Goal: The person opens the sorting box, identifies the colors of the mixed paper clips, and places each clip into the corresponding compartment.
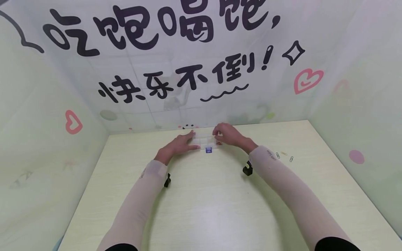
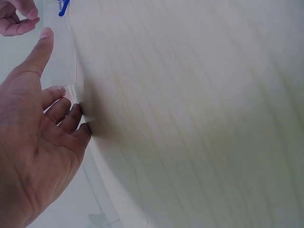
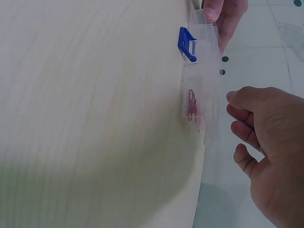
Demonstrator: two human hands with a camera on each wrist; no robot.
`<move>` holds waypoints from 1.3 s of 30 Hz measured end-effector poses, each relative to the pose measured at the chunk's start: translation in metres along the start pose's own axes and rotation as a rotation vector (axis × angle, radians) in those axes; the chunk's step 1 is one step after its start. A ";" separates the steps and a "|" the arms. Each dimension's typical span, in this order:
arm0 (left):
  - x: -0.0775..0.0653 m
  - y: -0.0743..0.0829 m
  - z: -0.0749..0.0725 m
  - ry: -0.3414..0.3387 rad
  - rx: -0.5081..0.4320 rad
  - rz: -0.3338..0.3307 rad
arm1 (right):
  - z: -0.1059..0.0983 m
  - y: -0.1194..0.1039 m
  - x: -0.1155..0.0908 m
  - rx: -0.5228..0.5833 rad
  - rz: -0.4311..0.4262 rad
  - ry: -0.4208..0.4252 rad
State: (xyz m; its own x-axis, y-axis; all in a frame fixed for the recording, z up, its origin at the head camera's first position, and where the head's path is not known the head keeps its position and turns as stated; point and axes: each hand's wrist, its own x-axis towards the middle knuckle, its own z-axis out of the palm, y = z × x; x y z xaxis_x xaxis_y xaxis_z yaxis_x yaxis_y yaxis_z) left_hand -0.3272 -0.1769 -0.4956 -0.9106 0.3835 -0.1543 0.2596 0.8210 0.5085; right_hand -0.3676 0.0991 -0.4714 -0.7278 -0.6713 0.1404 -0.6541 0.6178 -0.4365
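Note:
A clear plastic compartment box [image 1: 204, 142] with a blue latch [image 1: 208, 150] lies at the back of the table. My left hand [image 1: 179, 143] holds its left end, thumb on the near side and fingers at the far side. In the right wrist view, red paper clips [image 3: 191, 105] lie in the compartment at the box's right end. My right hand [image 1: 230, 135] hovers by that end, fingers loosely bent, with thumb and index tips close together. Nothing shows between them in the right wrist view [image 3: 270, 137].
Right of the right forearm, a few loose paper clips [image 1: 291, 159] lie on the pale wooden table [image 1: 201, 209]. A printed cloth [image 1: 176, 83] with black lettering hangs directly behind the box, and cloth sides flank the table.

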 end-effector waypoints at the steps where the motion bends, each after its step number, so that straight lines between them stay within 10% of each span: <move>1: 0.000 0.001 -0.001 0.000 -0.004 -0.002 | -0.001 0.001 -0.001 -0.005 0.001 -0.001; 39: -0.001 -0.001 0.002 -0.005 -0.003 0.013 | -0.059 0.028 -0.099 -0.147 -0.086 0.013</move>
State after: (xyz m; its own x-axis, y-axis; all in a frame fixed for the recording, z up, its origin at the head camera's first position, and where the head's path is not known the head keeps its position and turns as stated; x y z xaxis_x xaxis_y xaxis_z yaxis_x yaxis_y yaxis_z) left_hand -0.3255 -0.1772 -0.4970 -0.9055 0.3962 -0.1523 0.2701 0.8146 0.5133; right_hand -0.3263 0.2066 -0.4448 -0.6700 -0.7193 0.1836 -0.7363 0.6123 -0.2880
